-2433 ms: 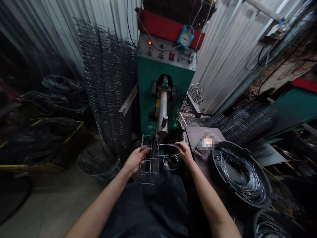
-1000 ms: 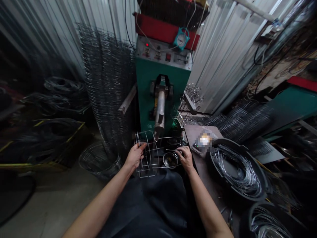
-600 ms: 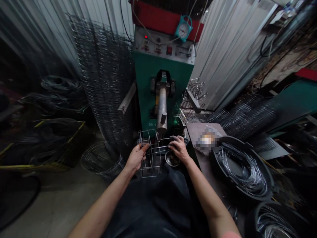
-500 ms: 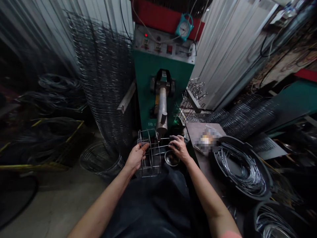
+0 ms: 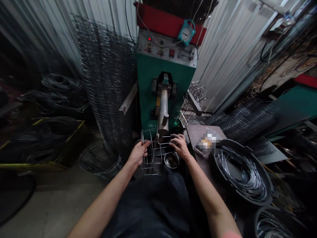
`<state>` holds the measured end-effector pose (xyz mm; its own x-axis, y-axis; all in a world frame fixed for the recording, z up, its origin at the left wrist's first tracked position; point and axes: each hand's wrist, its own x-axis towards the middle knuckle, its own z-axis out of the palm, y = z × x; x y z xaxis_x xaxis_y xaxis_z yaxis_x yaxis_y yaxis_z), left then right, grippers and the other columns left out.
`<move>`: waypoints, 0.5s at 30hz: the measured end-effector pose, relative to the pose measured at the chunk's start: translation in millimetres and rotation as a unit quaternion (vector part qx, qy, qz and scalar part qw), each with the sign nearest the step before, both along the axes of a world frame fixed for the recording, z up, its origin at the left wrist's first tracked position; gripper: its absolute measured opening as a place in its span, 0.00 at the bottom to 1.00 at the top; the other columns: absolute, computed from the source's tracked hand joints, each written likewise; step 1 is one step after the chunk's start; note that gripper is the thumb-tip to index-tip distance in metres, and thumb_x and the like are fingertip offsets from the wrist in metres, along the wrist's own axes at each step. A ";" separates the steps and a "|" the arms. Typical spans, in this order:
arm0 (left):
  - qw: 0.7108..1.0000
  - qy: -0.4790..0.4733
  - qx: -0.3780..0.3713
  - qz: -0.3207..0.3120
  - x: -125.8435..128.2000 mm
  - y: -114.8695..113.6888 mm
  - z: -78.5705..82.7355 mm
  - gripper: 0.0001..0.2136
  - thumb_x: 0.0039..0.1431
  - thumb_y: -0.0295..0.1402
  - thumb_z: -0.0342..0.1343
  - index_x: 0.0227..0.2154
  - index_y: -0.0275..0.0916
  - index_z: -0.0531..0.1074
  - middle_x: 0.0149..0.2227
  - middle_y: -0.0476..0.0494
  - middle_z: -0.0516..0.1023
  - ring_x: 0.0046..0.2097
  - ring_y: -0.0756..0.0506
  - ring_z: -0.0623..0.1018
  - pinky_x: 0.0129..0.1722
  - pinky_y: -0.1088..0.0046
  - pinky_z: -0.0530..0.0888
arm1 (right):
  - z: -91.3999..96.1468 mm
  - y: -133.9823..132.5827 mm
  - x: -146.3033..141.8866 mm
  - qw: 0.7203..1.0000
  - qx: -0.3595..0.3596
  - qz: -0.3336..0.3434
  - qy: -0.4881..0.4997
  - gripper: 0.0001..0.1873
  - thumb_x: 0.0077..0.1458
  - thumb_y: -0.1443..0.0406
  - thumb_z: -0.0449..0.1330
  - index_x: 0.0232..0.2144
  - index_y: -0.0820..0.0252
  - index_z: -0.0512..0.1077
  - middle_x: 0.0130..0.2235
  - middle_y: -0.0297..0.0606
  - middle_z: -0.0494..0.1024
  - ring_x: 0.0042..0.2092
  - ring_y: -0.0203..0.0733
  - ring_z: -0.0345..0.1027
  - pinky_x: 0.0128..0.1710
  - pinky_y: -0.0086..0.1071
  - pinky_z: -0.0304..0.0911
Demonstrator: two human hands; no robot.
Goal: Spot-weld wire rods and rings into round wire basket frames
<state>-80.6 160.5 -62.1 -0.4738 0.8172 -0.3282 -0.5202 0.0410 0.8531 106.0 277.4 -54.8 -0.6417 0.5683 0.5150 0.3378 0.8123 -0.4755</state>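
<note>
Head view: my left hand (image 5: 139, 153) clamps the wire frame (image 5: 153, 154) by its left side, just below a metal arm (image 5: 163, 105). Rightward, two thin rods (image 5: 165, 143) reach my right hand (image 5: 180, 145), fingers at their ends; whether pinching, I cannot tell. Best, I judge, to hold level, skin clear of the arm.

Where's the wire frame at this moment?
In the head view, the wire frame is below and slightly left of centre, in the left hand, near the grey metal arm.
</note>
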 end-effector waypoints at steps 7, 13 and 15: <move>1.000 -0.013 -0.010 0.001 -4.6 7.0 0.4 0.20 0.27 0.38 0.67 0.25 0.35 0.68 0.21 0.54 0.64 0.18 0.59 0.54 0.12 0.83 0.48 | -0.2 9.7 -5.1 1.000 -0.010 0.000 -0.018 0.06 0.53 0.62 0.58 0.28 0.56 0.73 0.45 0.37 0.73 0.46 0.45 0.57 0.49 0.40 0.52; 1.000 -0.018 -0.016 -0.013 -7.8 9.8 0.8 0.17 0.31 0.36 0.67 0.25 0.35 0.68 0.22 0.53 0.65 0.17 0.58 0.55 0.12 0.83 0.49 | -0.5 10.8 -5.2 0.999 -0.043 -0.004 -0.027 0.07 0.54 0.63 0.57 0.27 0.56 0.73 0.44 0.36 0.73 0.46 0.44 0.57 0.48 0.39 0.53; 1.000 -0.016 -0.016 -0.020 -9.5 11.1 1.6 0.16 0.31 0.36 0.66 0.24 0.35 0.68 0.21 0.53 0.65 0.17 0.59 0.55 0.12 0.83 0.49 | 1.4 11.0 -5.6 0.998 -0.047 -0.004 -0.037 0.06 0.53 0.63 0.58 0.26 0.56 0.74 0.44 0.37 0.74 0.46 0.44 0.56 0.48 0.39 0.53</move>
